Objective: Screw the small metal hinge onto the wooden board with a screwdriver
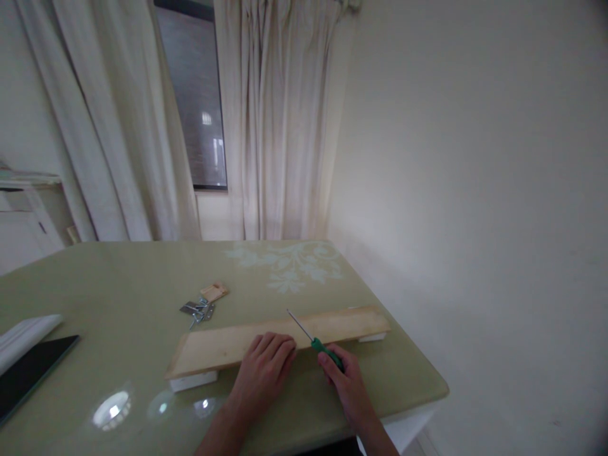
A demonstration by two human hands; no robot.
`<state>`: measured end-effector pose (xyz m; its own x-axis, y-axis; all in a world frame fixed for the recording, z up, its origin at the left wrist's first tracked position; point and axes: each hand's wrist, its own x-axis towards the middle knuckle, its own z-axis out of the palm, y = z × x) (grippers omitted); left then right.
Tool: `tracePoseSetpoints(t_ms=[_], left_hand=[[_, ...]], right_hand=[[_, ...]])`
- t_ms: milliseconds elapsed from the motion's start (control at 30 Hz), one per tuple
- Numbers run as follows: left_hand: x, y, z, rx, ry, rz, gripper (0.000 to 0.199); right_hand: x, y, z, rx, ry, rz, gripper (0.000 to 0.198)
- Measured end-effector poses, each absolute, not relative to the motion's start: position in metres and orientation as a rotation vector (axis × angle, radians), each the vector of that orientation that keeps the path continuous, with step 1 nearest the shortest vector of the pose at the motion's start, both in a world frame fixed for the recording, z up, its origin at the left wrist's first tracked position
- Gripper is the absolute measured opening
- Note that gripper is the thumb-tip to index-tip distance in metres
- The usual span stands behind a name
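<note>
A long pale wooden board (213, 346) lies near the front of the table, raised on white blocks (193, 381) under its ends. My left hand (268, 367) is closed over the board's front edge near its middle, fingers together and bent; their tips are hidden. My right hand (344, 373) grips a screwdriver by its green handle (327, 354). The thin metal shaft points up and to the left above the board, and its tip touches nothing that I can make out. Behind the board lies a small pile of metal brackets and screws (199, 310).
A small piece of wood (215, 291) lies beside the metal parts. At the left edge are a black flat panel (35, 373) and a white object (28, 339). The green table (118, 285) has its right edge close to a wall (475, 190); curtains (285, 126) hang behind.
</note>
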<state>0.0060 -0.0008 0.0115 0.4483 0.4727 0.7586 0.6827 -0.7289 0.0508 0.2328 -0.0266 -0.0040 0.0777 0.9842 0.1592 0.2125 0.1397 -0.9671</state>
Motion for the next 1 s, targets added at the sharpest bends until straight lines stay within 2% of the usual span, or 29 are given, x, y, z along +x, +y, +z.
tracePoseSetpoints(t_ms=[333,567,1000], left_hand=[[0.0071,0.0029,0.0071,-2.374,-1.032,-1.165,0.023],[0.0068,0.0005,0.0096,-2.402,-1.071,-1.106,0.015],[0.004,0.0019,0.0092,-2.412,-1.047,-1.083,0.016]], right_hand=[[0.2331,-0.0268,-0.0041,-1.288,-1.369,0.904,0.059],[0.2315,-0.0283,-0.0021,-1.292,-1.369,0.912,0.058],[0.2318,-0.0293,-0.0005,-1.309,-1.418,0.883,0.057]])
